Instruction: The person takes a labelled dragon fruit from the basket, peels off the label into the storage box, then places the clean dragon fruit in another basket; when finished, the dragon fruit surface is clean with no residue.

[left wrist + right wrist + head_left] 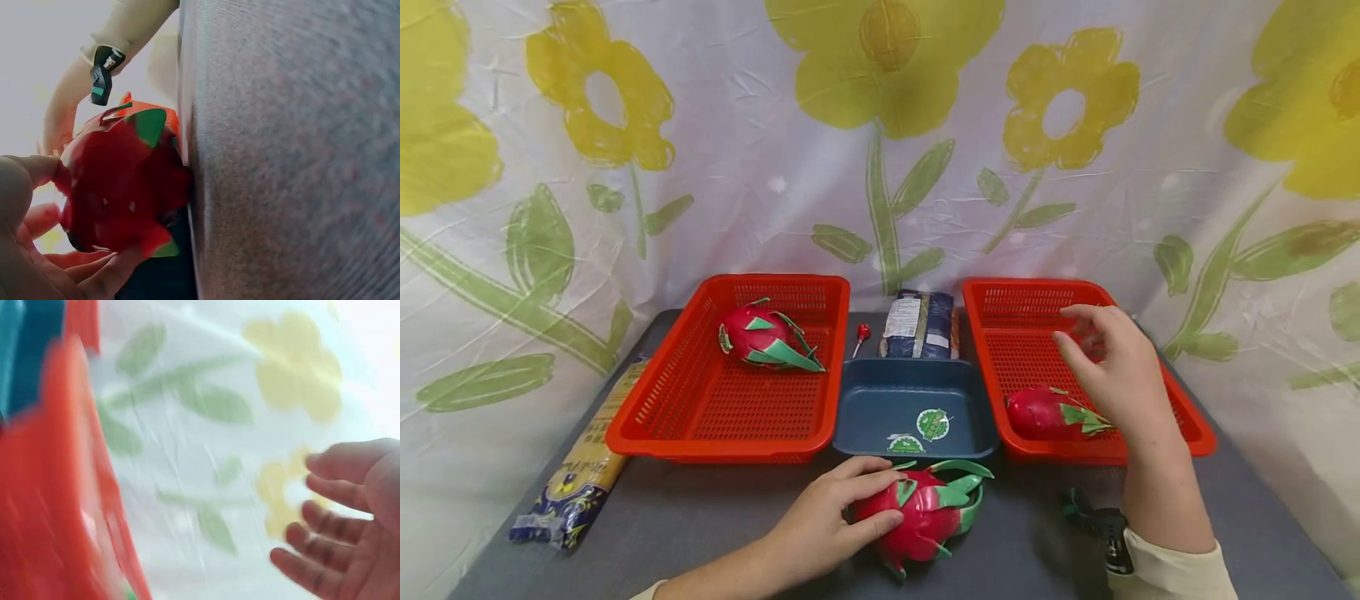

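Note:
My left hand point(831, 512) grips a pink-red dragon fruit point(919, 515) with green scales at the front of the table. In the left wrist view its fingers and thumb curl round one side of the fruit point(119, 181). My right hand point(1116, 367) hovers over the right red basket point(1183, 433), fingers loosely bent and holding nothing. The right wrist view shows that hand point(362, 519) with its fingers spread apart from the thumb. A second dragon fruit point(1041, 414) lies in the right basket's near part, below the hand. Another dragon fruit point(756, 335) lies in the left red basket point(715, 452).
Between the baskets sits a dark blue tray point(917, 387) with green-and-white stickers inside. Behind it stand a dark blue packet point(919, 325) and a small red lollipop-like item point(862, 333). A long yellow-and-blue packet point(583, 467) lies left of the left basket. A flower-printed curtain point(730, 167) hangs behind.

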The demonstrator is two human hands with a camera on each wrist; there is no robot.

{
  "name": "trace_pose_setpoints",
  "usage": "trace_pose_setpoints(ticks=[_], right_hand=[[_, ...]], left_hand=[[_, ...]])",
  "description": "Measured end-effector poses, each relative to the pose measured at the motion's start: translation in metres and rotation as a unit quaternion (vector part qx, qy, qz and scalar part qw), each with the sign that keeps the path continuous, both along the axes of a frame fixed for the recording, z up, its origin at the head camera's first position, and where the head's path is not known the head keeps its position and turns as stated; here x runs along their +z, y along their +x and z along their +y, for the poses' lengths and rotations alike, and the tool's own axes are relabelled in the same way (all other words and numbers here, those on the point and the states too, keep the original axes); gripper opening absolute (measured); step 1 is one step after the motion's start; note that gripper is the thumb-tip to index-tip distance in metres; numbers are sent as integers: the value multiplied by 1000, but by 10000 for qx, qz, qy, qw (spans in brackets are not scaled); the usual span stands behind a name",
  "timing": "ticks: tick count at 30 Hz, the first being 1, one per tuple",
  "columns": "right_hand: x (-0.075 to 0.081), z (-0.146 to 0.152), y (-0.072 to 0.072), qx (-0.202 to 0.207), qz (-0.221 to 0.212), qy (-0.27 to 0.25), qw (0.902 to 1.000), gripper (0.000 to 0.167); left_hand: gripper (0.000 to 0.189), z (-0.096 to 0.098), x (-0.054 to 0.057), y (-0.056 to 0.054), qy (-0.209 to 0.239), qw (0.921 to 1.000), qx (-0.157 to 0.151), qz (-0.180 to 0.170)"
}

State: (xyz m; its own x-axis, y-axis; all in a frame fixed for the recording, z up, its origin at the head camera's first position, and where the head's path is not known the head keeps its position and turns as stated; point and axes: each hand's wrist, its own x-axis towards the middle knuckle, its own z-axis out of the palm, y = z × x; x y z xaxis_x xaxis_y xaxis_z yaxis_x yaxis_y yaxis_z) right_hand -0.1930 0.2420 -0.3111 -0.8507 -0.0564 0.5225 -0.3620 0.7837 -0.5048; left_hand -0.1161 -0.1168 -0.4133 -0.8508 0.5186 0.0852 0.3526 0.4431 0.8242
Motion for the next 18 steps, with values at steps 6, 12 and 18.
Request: trace_pose_setpoints(ticks=[6, 12, 18], right_hand=[[-5, 62, -6, -144, -838, 60, 9964, 43], [-19, 120, -8, -463, -1925, -212, 9800, 63], [-40, 147, -12, -273, -2669, -35, 9633, 73]], left_hand=[[48, -1, 2, 1, -101, 9998, -36, 159], [50, -1, 1, 2, -308, 9986, -117, 409], [50, -2, -1, 4, -61, 9991, -128, 391]])
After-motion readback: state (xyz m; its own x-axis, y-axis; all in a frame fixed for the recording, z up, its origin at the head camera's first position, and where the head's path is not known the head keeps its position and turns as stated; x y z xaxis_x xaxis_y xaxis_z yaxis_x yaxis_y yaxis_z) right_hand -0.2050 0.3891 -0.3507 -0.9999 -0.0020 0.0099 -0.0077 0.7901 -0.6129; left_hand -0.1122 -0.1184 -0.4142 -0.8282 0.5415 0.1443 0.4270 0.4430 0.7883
